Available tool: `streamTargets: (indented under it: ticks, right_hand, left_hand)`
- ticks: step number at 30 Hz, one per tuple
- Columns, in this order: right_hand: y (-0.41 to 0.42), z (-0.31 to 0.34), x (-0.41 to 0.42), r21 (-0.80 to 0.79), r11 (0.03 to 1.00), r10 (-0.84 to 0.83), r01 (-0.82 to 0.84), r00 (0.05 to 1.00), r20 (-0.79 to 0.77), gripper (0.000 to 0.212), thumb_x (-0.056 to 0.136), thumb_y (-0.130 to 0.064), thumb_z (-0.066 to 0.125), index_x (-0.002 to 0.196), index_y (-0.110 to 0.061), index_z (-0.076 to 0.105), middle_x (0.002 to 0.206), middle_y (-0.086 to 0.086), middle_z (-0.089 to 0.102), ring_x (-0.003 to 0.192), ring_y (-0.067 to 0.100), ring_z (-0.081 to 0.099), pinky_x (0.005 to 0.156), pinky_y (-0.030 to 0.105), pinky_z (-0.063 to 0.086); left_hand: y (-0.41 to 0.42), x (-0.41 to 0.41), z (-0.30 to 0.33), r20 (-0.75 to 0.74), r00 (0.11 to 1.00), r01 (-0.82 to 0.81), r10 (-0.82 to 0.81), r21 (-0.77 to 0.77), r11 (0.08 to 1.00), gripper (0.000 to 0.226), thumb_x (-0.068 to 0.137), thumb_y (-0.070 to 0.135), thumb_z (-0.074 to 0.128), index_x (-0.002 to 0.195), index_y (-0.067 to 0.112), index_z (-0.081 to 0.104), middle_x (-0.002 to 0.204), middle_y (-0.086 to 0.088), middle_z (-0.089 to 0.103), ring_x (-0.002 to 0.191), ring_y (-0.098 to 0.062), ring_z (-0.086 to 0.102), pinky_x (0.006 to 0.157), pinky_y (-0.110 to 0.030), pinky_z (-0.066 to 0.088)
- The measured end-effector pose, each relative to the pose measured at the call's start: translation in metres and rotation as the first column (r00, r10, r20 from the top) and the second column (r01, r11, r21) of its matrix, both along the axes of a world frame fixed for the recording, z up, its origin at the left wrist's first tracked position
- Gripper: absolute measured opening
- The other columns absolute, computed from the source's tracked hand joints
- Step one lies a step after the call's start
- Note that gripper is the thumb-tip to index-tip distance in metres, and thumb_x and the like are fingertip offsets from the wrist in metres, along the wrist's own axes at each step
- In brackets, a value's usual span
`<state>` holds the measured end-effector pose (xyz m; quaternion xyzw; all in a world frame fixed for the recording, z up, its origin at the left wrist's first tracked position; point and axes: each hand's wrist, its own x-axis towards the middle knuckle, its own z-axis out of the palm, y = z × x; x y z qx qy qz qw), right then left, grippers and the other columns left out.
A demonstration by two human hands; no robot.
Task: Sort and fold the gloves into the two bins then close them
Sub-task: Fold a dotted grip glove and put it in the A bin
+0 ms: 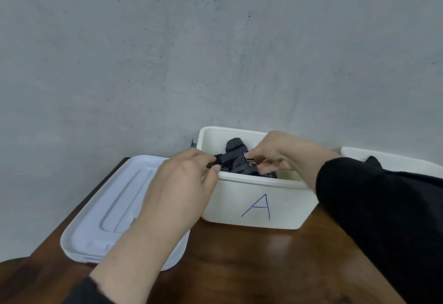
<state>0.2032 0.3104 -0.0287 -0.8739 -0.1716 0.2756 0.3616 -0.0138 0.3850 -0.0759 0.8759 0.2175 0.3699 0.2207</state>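
The left hand (182,184) pinches one end of a dark glove (236,157), and the right hand (275,152) pinches its other side. The glove (navy, speckled with fine white dots) lies crumpled inside the white bin (259,198) marked "A". A white lid (110,210) lies on the wooden table (251,263) beside it.

Both hands are bare, with no rings or watch showing. The right arm wears a loose black sleeve (383,219) of plain matte cloth ending above the wrist. A dark cuff (88,290) with a slightly frayed edge covers the left forearm.
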Motion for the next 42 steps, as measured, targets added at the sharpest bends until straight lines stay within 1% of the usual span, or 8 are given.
streamTargets:
  ticks: [4,9,15,18,21,27,38,42]
  right_hand:
    - [0.010,-0.015,0.003,-0.054,0.998,0.050,-0.041,0.985,0.165,0.020,0.093,-0.018,0.073,0.098,0.000,0.065,0.086,0.013,0.069,0.064,0.024,0.067,0.049,0.027,0.057]
    - [-0.009,0.004,0.001,0.018,0.998,0.053,-0.059,0.971,0.235,0.025,0.100,-0.019,0.062,0.101,0.006,0.066,0.092,0.014,0.072,0.083,0.035,0.070,0.087,0.048,0.060]
    - [-0.076,0.028,-0.028,0.378,0.917,-0.123,-0.125,0.813,0.569,0.025,0.098,-0.024,0.054,0.081,-0.014,0.070,0.076,-0.005,0.073,0.065,0.015,0.064,0.074,0.045,0.062]
    - [-0.130,0.017,-0.060,0.395,0.904,-0.172,-0.164,0.706,0.687,0.026,0.099,-0.030,0.056,0.080,-0.019,0.070,0.070,-0.008,0.069,0.066,0.012,0.064,0.071,0.040,0.057]
    - [-0.192,-0.020,-0.086,0.315,0.934,-0.134,-0.166,0.657,0.742,0.027,0.102,-0.031,0.056,0.082,-0.017,0.069,0.065,-0.010,0.063,0.058,0.009,0.053,0.057,0.028,0.043]
    - [-0.310,-0.106,-0.099,0.142,0.976,-0.037,-0.164,0.518,0.855,0.014,0.101,-0.024,0.058,0.097,-0.018,0.069,0.092,-0.013,0.062,0.084,0.008,0.057,0.074,0.028,0.051]
    - [-0.393,-0.131,-0.093,0.282,0.956,-0.236,-0.079,0.362,0.902,0.019,0.099,-0.021,0.057,0.106,-0.011,0.071,0.106,-0.004,0.066,0.101,0.017,0.060,0.087,0.041,0.051]
    - [-0.415,-0.124,-0.068,0.359,0.930,-0.366,0.079,0.292,0.884,0.020,0.095,-0.018,0.065,0.112,-0.012,0.071,0.114,0.000,0.066,0.109,0.019,0.059,0.096,0.042,0.048]
  left_hand:
    - [0.000,0.001,-0.001,0.011,1.000,0.002,-0.002,0.009,1.000,0.023,0.097,0.033,0.056,0.110,0.024,0.073,0.108,0.011,0.066,0.099,-0.016,0.060,0.082,-0.034,0.049]
    - [0.001,0.002,-0.005,0.008,1.000,0.005,-0.005,0.040,0.999,0.022,0.097,0.030,0.057,0.107,0.021,0.074,0.105,0.008,0.068,0.095,-0.019,0.063,0.080,-0.037,0.051]
    - [-0.030,0.008,-0.008,0.200,0.979,0.001,-0.031,0.147,0.989,0.029,0.095,0.032,0.051,0.104,0.016,0.074,0.106,0.003,0.067,0.099,-0.020,0.059,0.090,-0.038,0.047]
    - [-0.074,0.014,-0.018,0.271,0.948,0.135,-0.166,0.129,0.982,0.030,0.097,0.032,0.050,0.110,0.016,0.072,0.111,0.006,0.065,0.106,-0.013,0.056,0.094,-0.030,0.042]
    - [-0.127,0.019,-0.042,0.149,0.938,0.317,-0.313,-0.003,0.948,0.036,0.097,0.042,0.043,0.115,0.024,0.069,0.111,0.017,0.060,0.108,-0.003,0.051,0.095,-0.019,0.038]
    - [-0.219,0.028,-0.081,-0.186,0.831,0.518,-0.525,-0.086,0.851,0.038,0.101,0.047,0.038,0.136,0.041,0.051,0.129,0.029,0.048,0.113,0.012,0.039,0.091,-0.006,0.029]
    - [-0.317,0.078,-0.095,-0.193,0.812,0.530,-0.551,-0.151,0.834,0.026,0.102,0.025,0.044,0.123,0.029,0.059,0.114,0.011,0.063,0.101,-0.011,0.060,0.086,-0.031,0.051]
    - [-0.318,0.075,-0.096,-0.217,0.798,0.553,-0.562,-0.108,0.826,0.032,0.103,0.032,0.043,0.134,0.033,0.054,0.121,0.018,0.058,0.107,-0.002,0.055,0.090,-0.021,0.046]
